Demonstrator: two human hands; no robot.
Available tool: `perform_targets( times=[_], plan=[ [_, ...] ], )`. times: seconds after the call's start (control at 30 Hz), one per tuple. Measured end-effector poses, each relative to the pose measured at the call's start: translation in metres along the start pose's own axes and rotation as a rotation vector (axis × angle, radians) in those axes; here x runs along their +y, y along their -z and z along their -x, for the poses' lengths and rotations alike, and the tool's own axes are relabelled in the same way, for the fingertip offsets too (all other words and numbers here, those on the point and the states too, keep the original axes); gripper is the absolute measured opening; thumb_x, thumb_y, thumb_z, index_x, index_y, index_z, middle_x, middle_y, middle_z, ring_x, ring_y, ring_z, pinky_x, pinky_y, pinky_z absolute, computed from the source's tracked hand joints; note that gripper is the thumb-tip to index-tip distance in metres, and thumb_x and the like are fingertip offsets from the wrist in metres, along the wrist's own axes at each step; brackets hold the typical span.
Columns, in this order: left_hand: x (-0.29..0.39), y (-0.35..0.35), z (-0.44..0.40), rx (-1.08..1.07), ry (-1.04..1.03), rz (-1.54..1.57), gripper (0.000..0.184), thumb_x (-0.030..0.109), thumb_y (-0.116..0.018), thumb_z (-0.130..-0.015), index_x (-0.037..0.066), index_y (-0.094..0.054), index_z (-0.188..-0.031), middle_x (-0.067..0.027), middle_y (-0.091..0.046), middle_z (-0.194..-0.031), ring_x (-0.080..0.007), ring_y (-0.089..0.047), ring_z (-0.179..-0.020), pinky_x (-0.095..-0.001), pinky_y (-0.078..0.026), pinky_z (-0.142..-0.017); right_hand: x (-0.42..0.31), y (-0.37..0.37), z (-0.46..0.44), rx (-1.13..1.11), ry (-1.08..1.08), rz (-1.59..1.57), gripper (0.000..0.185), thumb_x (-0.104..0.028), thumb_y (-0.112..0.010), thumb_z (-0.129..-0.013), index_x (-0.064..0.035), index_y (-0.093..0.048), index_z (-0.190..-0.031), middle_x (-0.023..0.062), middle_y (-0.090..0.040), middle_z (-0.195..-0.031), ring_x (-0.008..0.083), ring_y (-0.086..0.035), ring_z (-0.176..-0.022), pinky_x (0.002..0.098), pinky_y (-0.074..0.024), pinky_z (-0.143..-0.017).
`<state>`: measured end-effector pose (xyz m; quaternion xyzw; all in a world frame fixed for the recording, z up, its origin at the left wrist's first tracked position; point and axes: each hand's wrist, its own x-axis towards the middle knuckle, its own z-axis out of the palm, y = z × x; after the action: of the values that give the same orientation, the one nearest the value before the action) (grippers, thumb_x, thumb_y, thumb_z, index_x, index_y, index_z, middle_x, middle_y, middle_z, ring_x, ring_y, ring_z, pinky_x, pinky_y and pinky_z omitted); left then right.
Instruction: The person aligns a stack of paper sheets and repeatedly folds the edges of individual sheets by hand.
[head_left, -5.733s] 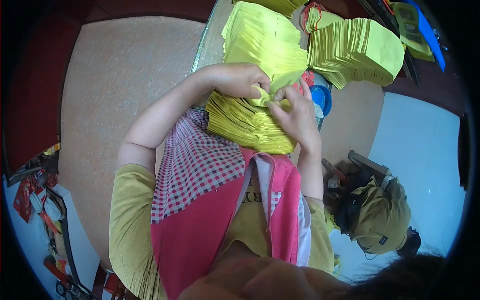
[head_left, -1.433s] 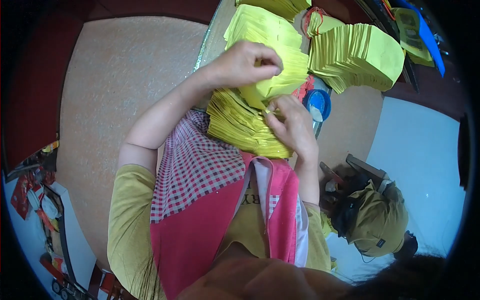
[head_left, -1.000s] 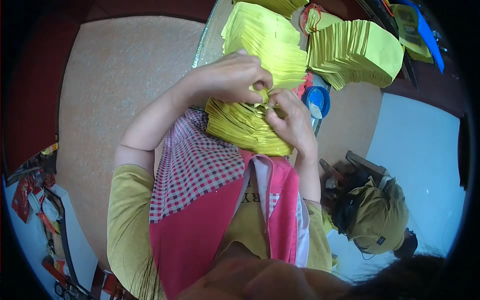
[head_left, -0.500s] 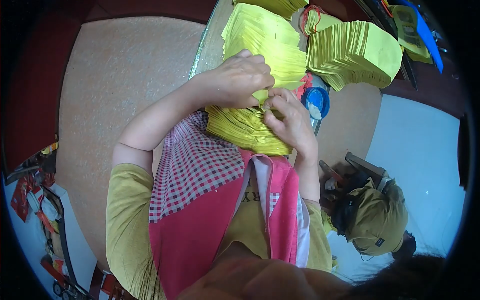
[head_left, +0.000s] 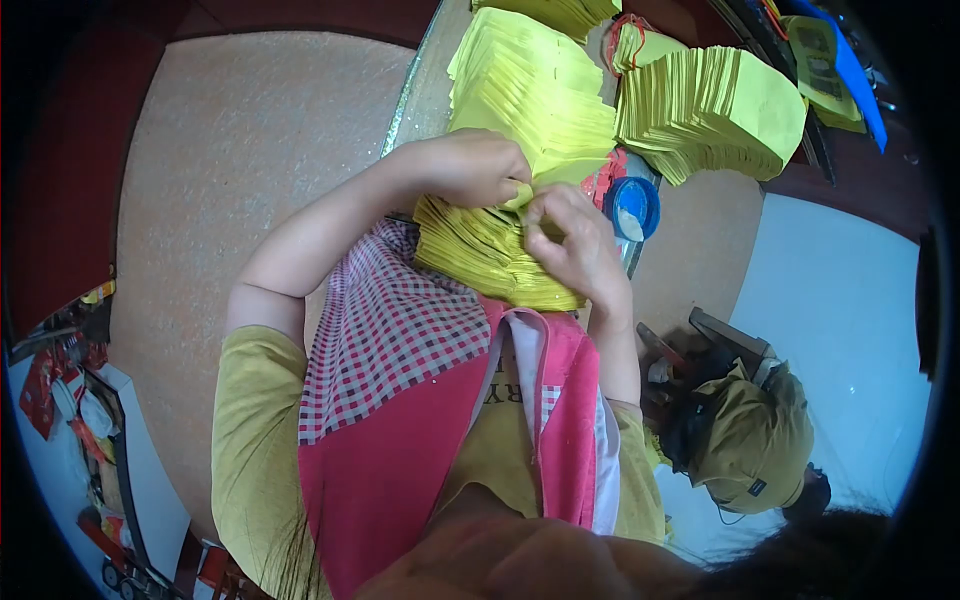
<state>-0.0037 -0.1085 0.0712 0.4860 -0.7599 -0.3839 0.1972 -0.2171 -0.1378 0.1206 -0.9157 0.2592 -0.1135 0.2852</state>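
My left hand (head_left: 468,170) is closed, its fingertips pinching a yellow paper sheet (head_left: 519,196) with a curled edge. Right beside it, my right hand (head_left: 582,245) is also closed, thumb and forefinger pressed together at that sheet's edge. Both hands meet over the gap between two stacks. Beyond them lies a fanned stack of light yellow paper (head_left: 525,75). Closer to my body, against the apron (head_left: 400,370), a bundle of folded yellow papers (head_left: 480,250) stands packed in tight layers. Part of the pinched sheet is hidden by my fingers.
Right of my hands is a blue tub (head_left: 648,205) with whitish paste. Another stack of yellow paper (head_left: 755,110) and a small bundle with red string (head_left: 640,45) are at the back right. A khaki bag (head_left: 755,435) is at lower right.
My left hand has come lower and nearer to me, and the yellow sheet's edge now shows curled in its fingers. My right hand has shifted slightly.
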Motion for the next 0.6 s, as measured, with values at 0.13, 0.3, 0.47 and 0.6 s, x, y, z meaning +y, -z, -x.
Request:
perform_targets(
  times=[0.13, 0.3, 0.47, 0.6],
  plan=[
    [-0.003, 0.004, 0.001, 0.042, -0.015, 0.309, 0.011, 0.009, -0.061, -0.082, 0.001, -0.067, -0.088, -0.0081, -0.06, -0.062, -0.0177, -0.055, -0.055, -0.0339, -0.043, -0.055, 0.003, 0.001, 0.004, -0.035, -0.098, 0.048, 0.015, -0.01, -0.071, -0.078, -0.0061, -0.057, -0.084, 0.0086, -0.065, -0.078, 0.029, -0.065, -0.075, 0.0446, -0.0444, -0.1],
    [0.003, 0.005, -0.001, -0.109, 0.038, 0.445, 0.011, 0.009, -0.061, -0.086, 0.0, -0.065, -0.089, 0.0018, -0.056, -0.061, -0.0049, -0.047, -0.057, -0.0276, -0.04, -0.053, 0.015, -0.005, -0.01, 0.127, -0.071, 0.006, 0.014, -0.011, -0.072, -0.083, -0.0065, -0.059, -0.087, 0.0071, -0.065, -0.071, 0.0273, -0.066, -0.069, 0.0519, -0.0325, -0.112],
    [-0.002, 0.001, -0.002, 0.003, 0.039, 0.48, 0.014, 0.013, -0.064, -0.087, 0.001, -0.068, -0.092, 0.0, -0.061, -0.065, -0.0055, -0.052, -0.06, -0.0261, -0.042, -0.056, -0.009, 0.013, -0.002, 0.172, 0.051, 0.219, 0.013, -0.009, -0.069, -0.082, -0.0066, -0.06, -0.091, 0.0071, -0.068, -0.084, 0.0268, -0.066, -0.085, 0.0503, -0.0319, -0.111],
    [-0.007, -0.005, -0.017, 0.305, -0.092, 0.162, 0.017, 0.015, -0.066, -0.086, 0.001, -0.07, -0.095, -0.0023, -0.066, -0.073, -0.0063, -0.06, -0.067, -0.0262, -0.047, -0.061, -0.006, 0.002, 0.007, -0.103, 0.026, 0.242, 0.018, -0.013, -0.069, -0.08, -0.0068, -0.063, -0.095, 0.0084, -0.067, -0.094, 0.0271, -0.063, -0.098, 0.0467, -0.037, -0.104]
  ],
)
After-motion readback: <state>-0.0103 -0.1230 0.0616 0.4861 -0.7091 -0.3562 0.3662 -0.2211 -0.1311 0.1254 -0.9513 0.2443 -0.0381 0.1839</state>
